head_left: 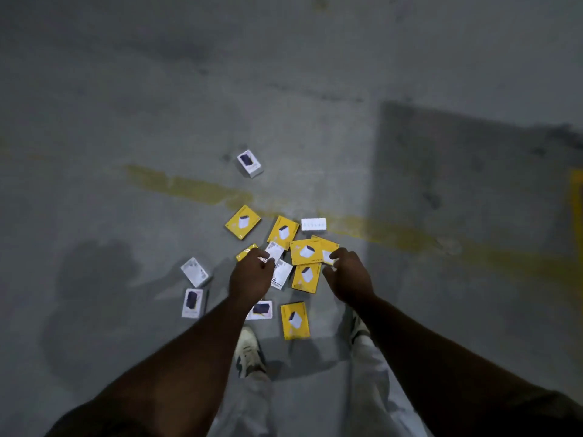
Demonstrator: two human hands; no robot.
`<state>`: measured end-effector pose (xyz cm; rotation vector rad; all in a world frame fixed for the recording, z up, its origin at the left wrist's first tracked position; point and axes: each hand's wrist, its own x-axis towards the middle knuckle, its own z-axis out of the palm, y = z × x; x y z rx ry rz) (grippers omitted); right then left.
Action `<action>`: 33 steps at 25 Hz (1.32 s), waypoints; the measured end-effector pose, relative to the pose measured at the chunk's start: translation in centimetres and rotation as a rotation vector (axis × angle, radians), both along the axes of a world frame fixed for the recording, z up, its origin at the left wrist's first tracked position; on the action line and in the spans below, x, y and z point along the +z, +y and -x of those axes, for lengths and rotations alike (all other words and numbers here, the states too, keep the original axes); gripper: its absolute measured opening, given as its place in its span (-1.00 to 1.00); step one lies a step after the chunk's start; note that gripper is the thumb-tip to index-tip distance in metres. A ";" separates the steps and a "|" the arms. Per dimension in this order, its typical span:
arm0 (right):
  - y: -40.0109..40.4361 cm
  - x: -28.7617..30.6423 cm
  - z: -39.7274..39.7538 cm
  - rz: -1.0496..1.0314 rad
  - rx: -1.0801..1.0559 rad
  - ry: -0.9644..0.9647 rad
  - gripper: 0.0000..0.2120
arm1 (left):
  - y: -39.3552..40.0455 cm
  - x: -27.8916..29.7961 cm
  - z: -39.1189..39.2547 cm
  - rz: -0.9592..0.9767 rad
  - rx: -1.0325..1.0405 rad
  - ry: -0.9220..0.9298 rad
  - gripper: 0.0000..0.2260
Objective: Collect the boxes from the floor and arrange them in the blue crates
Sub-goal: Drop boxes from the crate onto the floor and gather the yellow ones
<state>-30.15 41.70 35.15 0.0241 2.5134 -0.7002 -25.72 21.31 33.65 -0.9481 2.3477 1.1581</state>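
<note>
Lying scattered on the grey concrete floor [126, 105]: yellow boxes [243, 222] and white boxes [250, 163], clustered by a worn yellow line [189, 187]. Left hand [250, 275] pinches a white box [273, 251]; right hand [348, 275], fingers curled, touches a yellow box [328, 247].

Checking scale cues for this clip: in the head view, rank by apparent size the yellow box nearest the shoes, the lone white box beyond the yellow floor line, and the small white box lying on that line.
1. Yellow box nearest the shoes, though it is also closest to the camera.
2. Lone white box beyond the line.
3. Small white box on the line, seemingly showing only a narrow face.
</note>
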 end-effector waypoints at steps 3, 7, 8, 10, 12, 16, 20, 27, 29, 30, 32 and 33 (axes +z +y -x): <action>-0.5 -8.8 4.9 0.081 0.099 -0.057 -0.60 | 1.3 -8.4 1.8 0.035 0.183 -0.009 -0.91; 0.0 -24.5 8.9 0.066 0.211 -0.114 -0.56 | 5.5 -22.6 2.4 0.005 0.330 0.035 -0.95; 0.3 -27.7 9.6 0.052 0.241 -0.112 -0.54 | 6.6 -25.4 2.3 -0.012 0.347 0.022 -0.94; 0.4 -34.3 11.0 0.010 0.293 -0.098 -0.49 | 8.4 -31.7 2.4 -0.095 0.385 -0.023 -0.93; 0.1 -39.3 12.1 -0.016 0.372 -0.072 -0.45 | 9.6 -36.4 2.9 -0.128 0.420 -0.041 -0.95; -1.6 -46.5 13.5 -0.054 0.561 0.020 -0.38 | 10.5 -41.5 3.6 -0.189 0.466 -0.061 -0.93; -2.9 -51.2 14.3 -0.218 0.770 0.032 -0.17 | 10.4 -45.8 2.1 -0.296 0.594 -0.101 -0.88; -1.3 -53.4 14.4 -0.384 0.683 0.149 -0.30 | 11.0 -47.7 1.9 -0.433 0.777 -0.161 -0.91; -0.6 -53.0 13.9 -0.202 0.510 -0.033 -0.46 | 11.6 -47.9 3.0 -0.453 0.824 -0.155 -0.74; -0.2 -52.9 13.7 -0.133 0.422 -0.111 -0.60 | 11.9 -47.8 3.6 -0.451 0.819 -0.170 -0.65; 0.6 -52.6 13.3 -0.081 0.374 -0.127 -0.66 | 12.4 -47.7 4.6 -0.443 0.798 -0.199 -0.53; 0.9 -52.6 12.9 -0.068 0.409 -0.113 -0.56 | 12.6 -47.7 4.8 -0.431 0.788 -0.201 -0.49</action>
